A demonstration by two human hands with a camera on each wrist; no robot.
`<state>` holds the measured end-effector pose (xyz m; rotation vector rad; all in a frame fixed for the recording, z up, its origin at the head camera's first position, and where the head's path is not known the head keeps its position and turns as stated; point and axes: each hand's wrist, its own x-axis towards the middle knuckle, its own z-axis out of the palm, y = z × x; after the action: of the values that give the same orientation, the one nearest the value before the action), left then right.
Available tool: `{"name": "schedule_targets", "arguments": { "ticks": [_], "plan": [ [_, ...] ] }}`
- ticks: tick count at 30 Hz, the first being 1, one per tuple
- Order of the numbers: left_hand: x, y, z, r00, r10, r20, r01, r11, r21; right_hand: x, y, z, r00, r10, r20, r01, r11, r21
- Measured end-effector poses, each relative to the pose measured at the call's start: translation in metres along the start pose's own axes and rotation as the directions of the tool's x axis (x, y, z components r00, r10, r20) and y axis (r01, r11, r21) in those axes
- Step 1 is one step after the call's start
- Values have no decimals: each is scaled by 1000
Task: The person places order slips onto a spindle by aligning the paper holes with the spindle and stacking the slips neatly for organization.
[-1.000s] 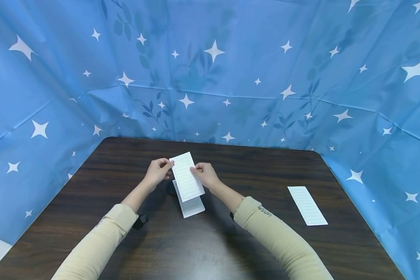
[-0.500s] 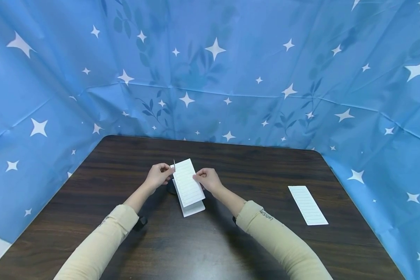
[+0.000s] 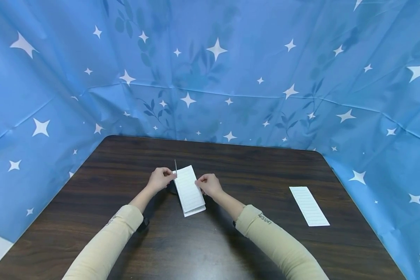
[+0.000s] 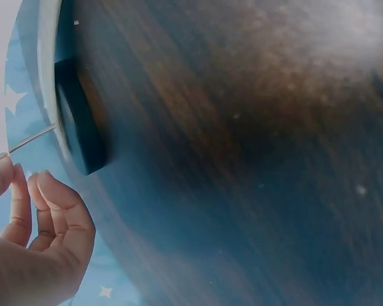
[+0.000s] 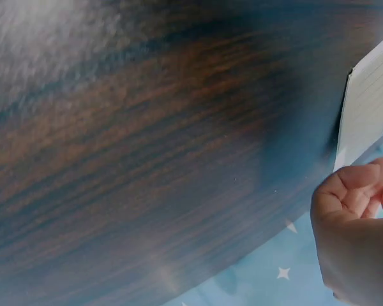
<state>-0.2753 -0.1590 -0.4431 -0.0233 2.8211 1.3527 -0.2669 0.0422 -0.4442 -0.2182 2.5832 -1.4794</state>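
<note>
A lined paper slip [image 3: 188,188] is impaled near its far left corner on a thin metal spike [image 3: 175,167], which pokes up through it. My left hand [image 3: 159,179] pinches the slip's left edge beside the spike between thumb and forefinger. On the opposite edge, my right hand [image 3: 210,184] pinches it too. More white paper [image 3: 195,211] lies underneath, showing at the near end. The spike's black base [image 3: 172,188] is mostly covered in the head view; in the left wrist view the black base [image 4: 82,121] shows below white paper, with the spike [image 4: 32,138] rising from it.
Another lined slip [image 3: 309,206] lies flat on the dark wooden table [image 3: 252,241], off to the right. A blue curtain with white stars [image 3: 231,116] hangs behind and around the table.
Both hands have lowered the slip toward the paper beneath, narrowing the gap. The spike's tip, unseen a second ago, now stands well above the slip.
</note>
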Motion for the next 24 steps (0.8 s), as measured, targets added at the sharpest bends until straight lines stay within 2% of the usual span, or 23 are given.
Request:
{"name": "schedule_targets", "arguments": {
  "ticks": [6,12,19,24],
  "plan": [
    [-1,-1,3,1000,14,-10,-13,997,76,-1,2,1,999,-32,38,33,998,-51],
    [0,-3,8,1000,16,-5,-15,992,126,0,5,3,999,-41,31,44,993,-106],
    [0,-5,13,1000,12,-2,-11,983,184,2,12,8,999,-33,36,40,975,-218],
    [-2,-3,12,1000,14,-7,-12,981,191,4,12,9,999,-41,22,45,961,-272]
  ]
}}
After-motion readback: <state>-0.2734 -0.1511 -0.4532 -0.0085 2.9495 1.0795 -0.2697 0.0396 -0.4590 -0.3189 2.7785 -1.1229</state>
